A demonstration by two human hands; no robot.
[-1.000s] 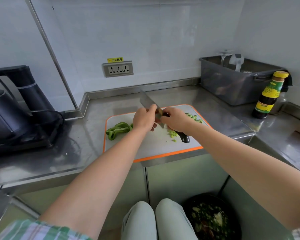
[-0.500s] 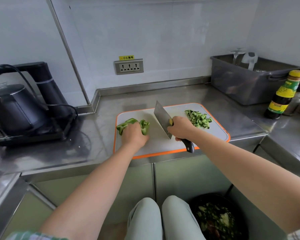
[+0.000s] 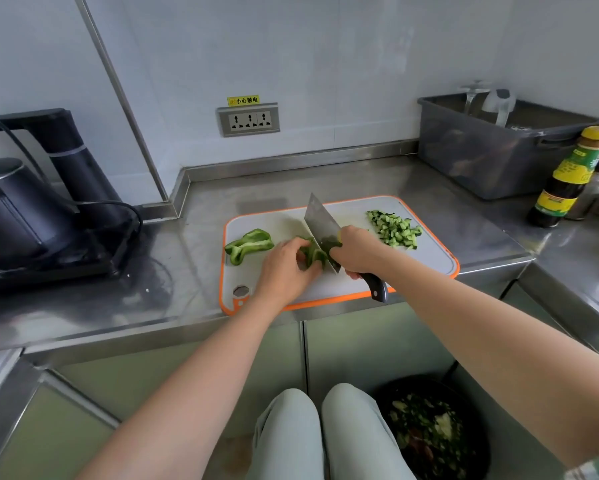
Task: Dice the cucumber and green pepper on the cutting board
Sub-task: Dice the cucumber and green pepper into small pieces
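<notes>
A white cutting board [image 3: 426, 258] with an orange rim lies on the steel counter. Diced cucumber [image 3: 395, 229] is piled at its far right. One green pepper piece [image 3: 247, 244] lies loose at the board's left. My left hand [image 3: 284, 268] holds a second green pepper piece [image 3: 312, 255] down at the board's middle, fingers curled over it. My right hand [image 3: 358, 252] grips a cleaver [image 3: 320, 226] by its dark handle, with the blade resting against that held pepper piece.
A black kettle and stand [image 3: 31, 209] with a cable sit at the left. A grey tub [image 3: 498, 147] and a sauce bottle [image 3: 571, 178] stand at the right. A wall socket [image 3: 248, 120] is behind the board. A bin of scraps [image 3: 429, 431] is on the floor.
My left hand has pulled one pepper piece from the left to the board's middle, leaving the other piece behind. The cleaver has come down against the held piece.
</notes>
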